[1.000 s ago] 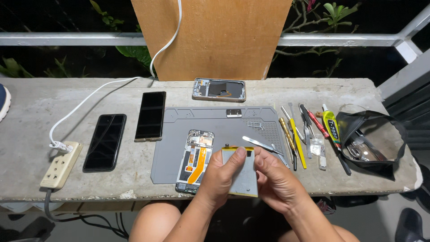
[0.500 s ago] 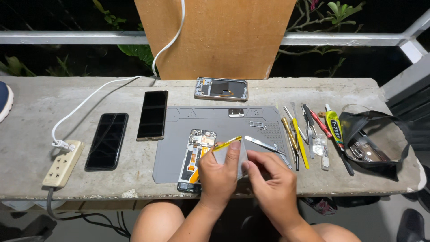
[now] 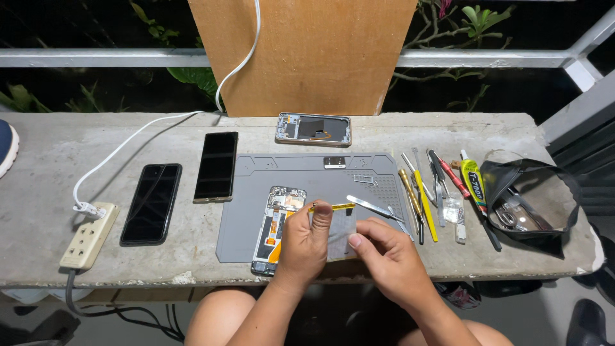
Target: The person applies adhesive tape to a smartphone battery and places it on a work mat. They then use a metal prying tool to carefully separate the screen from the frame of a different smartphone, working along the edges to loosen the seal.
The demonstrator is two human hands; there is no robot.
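Battery (image 3: 339, 234) now higher, more upright.

Two bare forearms, no sleeves, bare knees below.

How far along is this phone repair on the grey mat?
Done: the opened phone lies with its insides bare on the grey rubber mat. In hand: left hand and right hand hold a flat silvery rectangular part. Left: a separate phone frame lies unjoined behind the mat.
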